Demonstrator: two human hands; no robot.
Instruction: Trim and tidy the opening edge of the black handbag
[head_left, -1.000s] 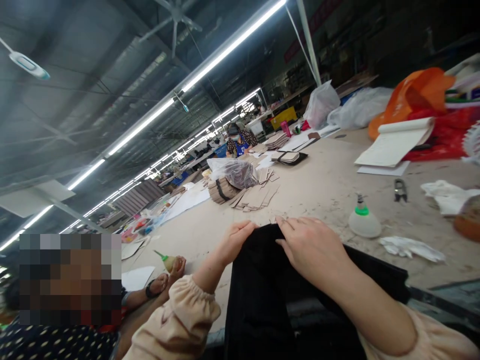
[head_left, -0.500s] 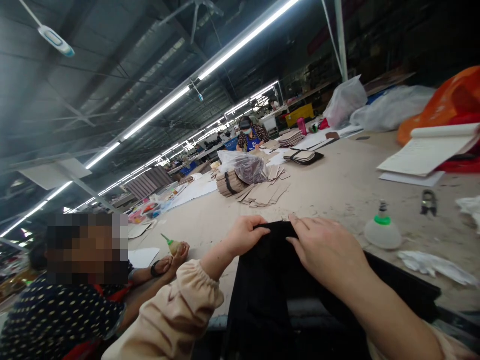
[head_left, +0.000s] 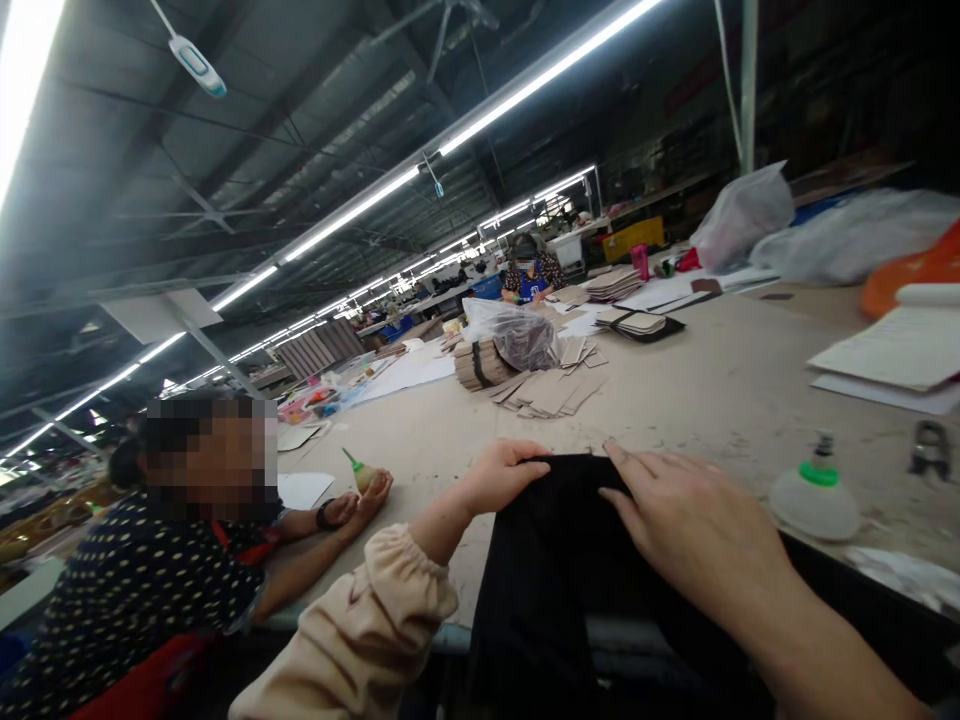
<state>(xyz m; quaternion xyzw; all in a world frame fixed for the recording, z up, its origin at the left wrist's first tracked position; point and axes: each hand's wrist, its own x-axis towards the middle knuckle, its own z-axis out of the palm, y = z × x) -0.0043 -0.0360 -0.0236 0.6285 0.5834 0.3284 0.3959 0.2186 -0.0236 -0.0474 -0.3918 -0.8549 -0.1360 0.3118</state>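
A piece of black fabric (head_left: 536, 590) hangs over the near edge of the table, its upper edge held up between my hands. My left hand (head_left: 502, 475) pinches the upper left corner of it between thumb and fingers. Farther right along the same edge, my right hand (head_left: 690, 510) grips the cloth, thumb on the near side and fingers over the far side. More black material stretches to the right beneath my right forearm. The lower part of the fabric is lost in the dark below the table edge.
On the table (head_left: 697, 370) at right stand a glue bottle (head_left: 814, 505) with a green collar, a white glove (head_left: 900, 572) and a black clip (head_left: 930, 450). Beige cut pieces (head_left: 551, 390) lie ahead. At left, a co-worker's hand (head_left: 375, 495) holds a green-tipped bottle (head_left: 361, 472).
The view has turned to the left, so the surroundings sit farther right in the picture. Both hands keep their hold on the black fabric.
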